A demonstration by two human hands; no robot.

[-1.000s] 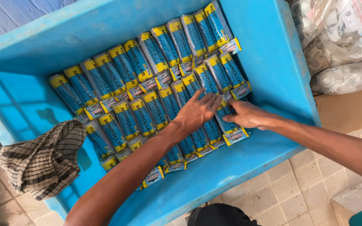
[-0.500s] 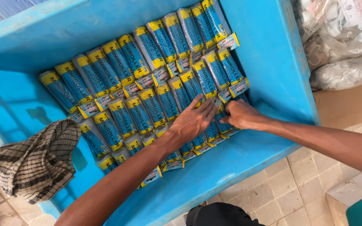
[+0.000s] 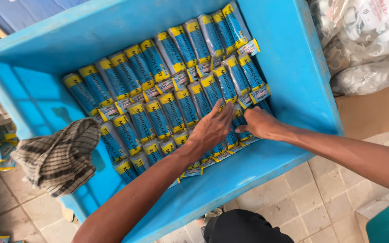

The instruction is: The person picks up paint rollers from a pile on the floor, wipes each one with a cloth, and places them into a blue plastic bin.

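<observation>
Slim blue plastic-wrapped packets with yellow end bands (image 3: 172,108), glossy, laid side by side in slanting rows, filling the floor of the big light-blue plastic tub (image 3: 293,67) from its middle toward its right wall. Small white-and-yellow label tabs at the packets' lower ends.

Nearest row partly covered by both hands; packet ends under the palms not visible. Bare blue floor at the tub's left part. Brown-and-white checked cloth (image 3: 59,157) draped over the tub's near-left rim. Clear plastic bags of pale goods (image 3: 370,45) beyond the tub's right wall, contents hard to make out.

Left hand (image 3: 212,128) flat and spread, fingers straight, pressing on packets in the near rows, gripping nothing. Right hand (image 3: 260,122) just beside it, nearer the tub's right wall, fingers curled down onto packets at the row's end; whether closed around one cannot be told.
</observation>
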